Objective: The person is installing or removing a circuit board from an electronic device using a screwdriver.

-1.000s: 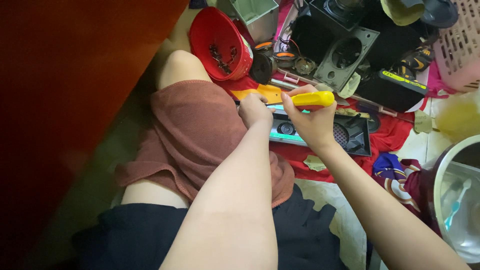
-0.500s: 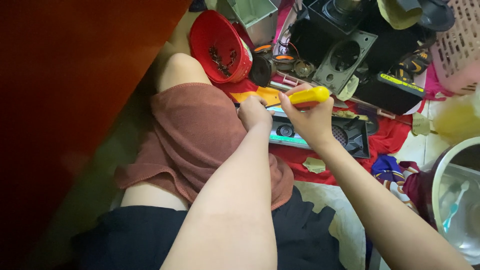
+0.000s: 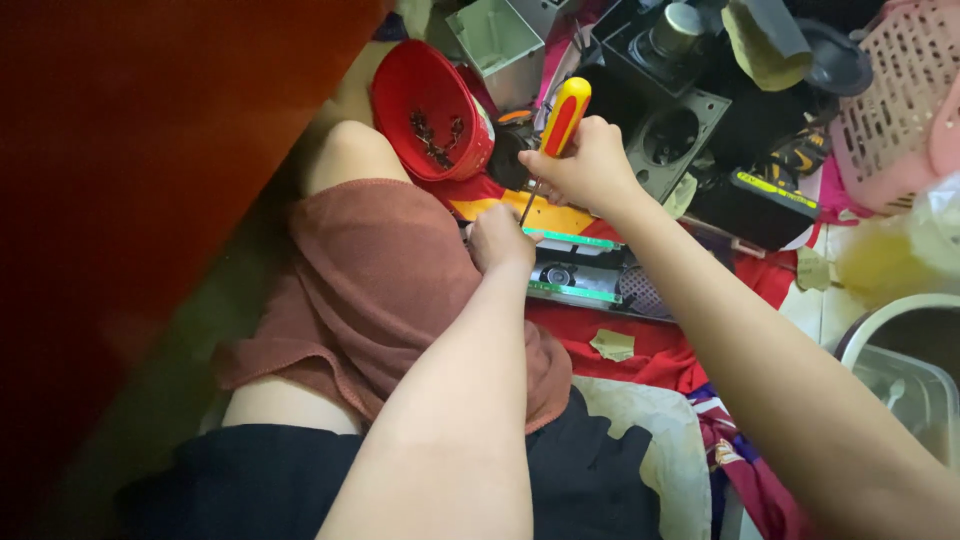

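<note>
While the right hand (image 3: 590, 160) grips it, the screwdriver (image 3: 560, 120) rises above.

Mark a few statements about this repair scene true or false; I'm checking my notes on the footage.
1. The right hand grips a screwdriver with a yellow and red handle. True.
2. The screwdriver lies flat on the red cloth. False: it stands tilted, tip down by the left hand.
3. The red bowl holds small dark parts. True.
4. The left hand holds a hammer. False: it rests at the edge of the opened device, no hammer in sight.
5. A pink basket sits at upper right. True.
</note>
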